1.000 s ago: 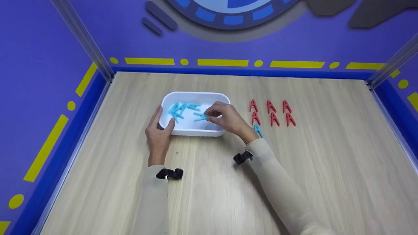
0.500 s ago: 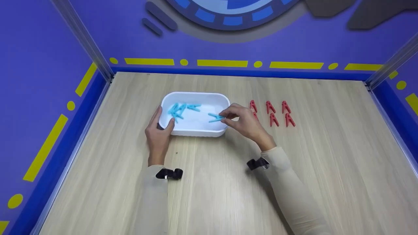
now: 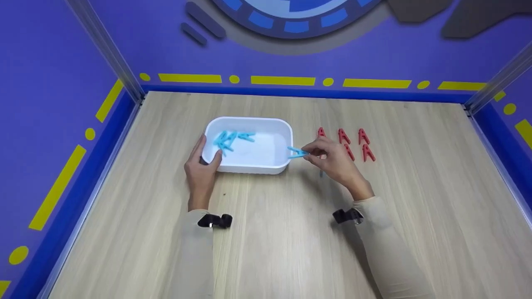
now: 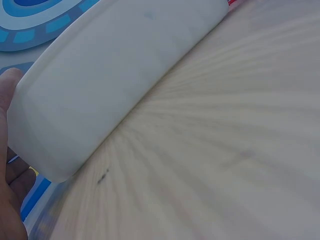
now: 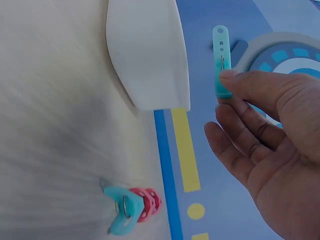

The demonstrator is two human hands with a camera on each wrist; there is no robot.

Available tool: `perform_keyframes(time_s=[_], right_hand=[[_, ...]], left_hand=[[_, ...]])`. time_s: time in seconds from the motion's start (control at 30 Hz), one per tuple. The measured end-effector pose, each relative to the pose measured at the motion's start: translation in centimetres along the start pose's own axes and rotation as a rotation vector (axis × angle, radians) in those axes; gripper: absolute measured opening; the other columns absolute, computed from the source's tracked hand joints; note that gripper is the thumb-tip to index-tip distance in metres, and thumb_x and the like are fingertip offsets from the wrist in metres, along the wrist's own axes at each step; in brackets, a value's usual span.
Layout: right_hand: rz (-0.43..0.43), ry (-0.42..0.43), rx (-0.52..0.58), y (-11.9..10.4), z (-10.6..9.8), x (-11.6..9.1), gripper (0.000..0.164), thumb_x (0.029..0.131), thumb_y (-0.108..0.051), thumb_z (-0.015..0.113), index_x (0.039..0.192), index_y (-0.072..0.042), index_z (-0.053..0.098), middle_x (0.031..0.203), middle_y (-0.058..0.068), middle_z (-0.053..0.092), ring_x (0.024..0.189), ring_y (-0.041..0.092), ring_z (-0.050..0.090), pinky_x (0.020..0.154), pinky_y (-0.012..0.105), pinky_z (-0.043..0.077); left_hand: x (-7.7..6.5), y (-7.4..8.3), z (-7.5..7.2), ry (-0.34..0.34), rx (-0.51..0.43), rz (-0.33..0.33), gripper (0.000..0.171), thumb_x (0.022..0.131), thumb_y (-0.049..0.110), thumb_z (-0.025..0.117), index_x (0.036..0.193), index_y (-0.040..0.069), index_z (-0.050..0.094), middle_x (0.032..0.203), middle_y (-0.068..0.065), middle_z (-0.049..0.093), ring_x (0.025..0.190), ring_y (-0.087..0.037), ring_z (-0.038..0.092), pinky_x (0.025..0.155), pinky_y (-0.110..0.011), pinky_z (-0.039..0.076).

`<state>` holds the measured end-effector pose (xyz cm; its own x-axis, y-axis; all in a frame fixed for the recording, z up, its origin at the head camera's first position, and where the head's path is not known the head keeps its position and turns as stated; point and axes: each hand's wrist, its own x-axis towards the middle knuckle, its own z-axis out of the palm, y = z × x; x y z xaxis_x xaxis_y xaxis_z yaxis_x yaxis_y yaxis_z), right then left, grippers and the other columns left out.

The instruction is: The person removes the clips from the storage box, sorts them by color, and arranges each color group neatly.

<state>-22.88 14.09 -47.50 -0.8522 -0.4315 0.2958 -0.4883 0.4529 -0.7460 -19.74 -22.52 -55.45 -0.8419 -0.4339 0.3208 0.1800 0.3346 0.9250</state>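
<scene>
My left hand (image 3: 200,170) holds the left end of a white plastic tub (image 3: 253,169), its thumb over the front-left rim and its fingers along the outer wall. Inside the tub's left half lie several light blue clothespins (image 3: 230,137). Between thumb and forefinger, my right hand (image 3: 337,162) pinches another light blue clothespin (image 3: 297,153), which overlaps the tub's right rim in the head view. The right wrist view shows this held clothespin (image 5: 221,60) side-on. Below the hand, a blue clothespin (image 5: 124,210) stands on the table, mostly hidden in the head view.
Right of the tub, red clothespins (image 3: 363,136) stand in two rows on the wooden table (image 3: 257,241), some partly behind my right hand. Blue panels (image 3: 291,62) with yellow marks border the table at the back and sides.
My right hand has carried the pinched blue clothespin rightward, from inside the tub to its right rim, and now covers some clothespins on the table. The left hand and tub stay put.
</scene>
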Motion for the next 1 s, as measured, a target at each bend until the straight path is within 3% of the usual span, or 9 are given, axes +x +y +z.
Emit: perform_keyframes(time_s=[0.13, 0.73, 1.0], right_hand=[[0.009, 0.015, -0.007, 0.2, -0.5, -0.6, 0.020, 0.093, 0.002, 0.080, 0.112, -0.004, 0.080, 0.108, 0.005, 0.072, 0.092, 0.019, 0.069, 0.084, 0.037, 0.062], [0.076, 0.043, -0.002, 1.1, -1.3, -2.1, 0.020, 0.093, 0.003, 0.080, 0.112, -0.003, 0.080, 0.106, 0.008, 0.072, 0.095, 0.022, 0.071, 0.090, 0.046, 0.062], [0.086, 0.062, -0.031, 1.8, -2.0, -2.4, 0.020, 0.093, 0.005, 0.079, 0.112, -0.002, 0.080, 0.106, 0.009, 0.071, 0.097, 0.024, 0.070, 0.091, 0.044, 0.062]], left_hand=[[-0.1, 0.1, -0.1, -0.003, 0.005, -0.005, 0.069, 0.093, 0.021, 0.084, 0.154, 0.007, 0.055, 0.158, -0.006, 0.053, 0.150, -0.020, 0.042, 0.123, -0.023, 0.029], [-0.3, 0.0, 0.0, -0.013, 0.001, -0.023, 0.069, 0.093, 0.023, 0.084, 0.154, 0.009, 0.056, 0.160, -0.003, 0.051, 0.151, -0.017, 0.040, 0.123, -0.022, 0.030], [-0.3, 0.2, 0.0, -0.016, 0.012, -0.017, 0.070, 0.094, 0.022, 0.084, 0.155, 0.008, 0.053, 0.160, -0.004, 0.051, 0.152, -0.017, 0.040, 0.123, -0.023, 0.029]])
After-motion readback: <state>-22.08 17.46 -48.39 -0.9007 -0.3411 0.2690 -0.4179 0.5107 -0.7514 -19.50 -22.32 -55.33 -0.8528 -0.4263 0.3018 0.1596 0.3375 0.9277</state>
